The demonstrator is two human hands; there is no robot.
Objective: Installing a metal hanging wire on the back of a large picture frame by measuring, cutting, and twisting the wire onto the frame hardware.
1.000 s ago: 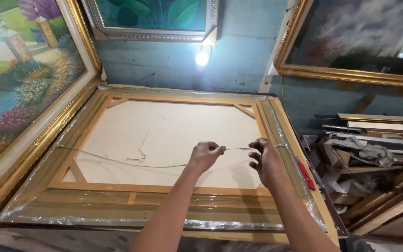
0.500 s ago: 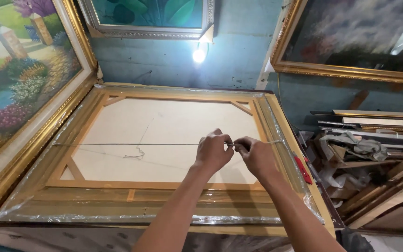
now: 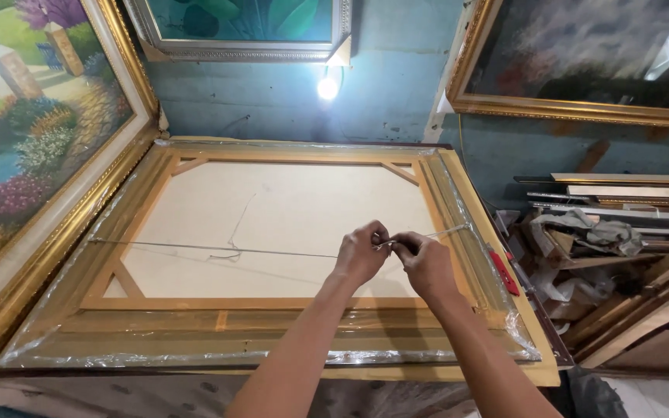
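A large picture frame [image 3: 443, 193] lies face down, its gold moulding wrapped in clear plastic, with a pale canvas back [image 3: 272, 209] inside wooden stretcher bars. A thin hanging wire [image 3: 218, 249] runs taut across the back from the left side to the right side. My left hand [image 3: 361, 251] and my right hand [image 3: 426, 262] meet over the right part of the canvas, both pinching the wire, fingertips touching each other. A short stretch of wire [image 3: 451, 231] continues from my hands to the right frame edge.
A landscape painting in a gold frame [image 3: 32, 147] leans at the left. Two more framed paintings [image 3: 241, 27] [image 3: 582, 54] hang on the blue wall beside a lit bulb [image 3: 327, 87]. Stacked wood strips and mouldings [image 3: 629, 255] crowd the right. A red tool [image 3: 503, 272] rests on the frame's right edge.
The wire, slack and sagging a second ago, is now pulled taut. My hands have come together on it over the right part of the canvas.
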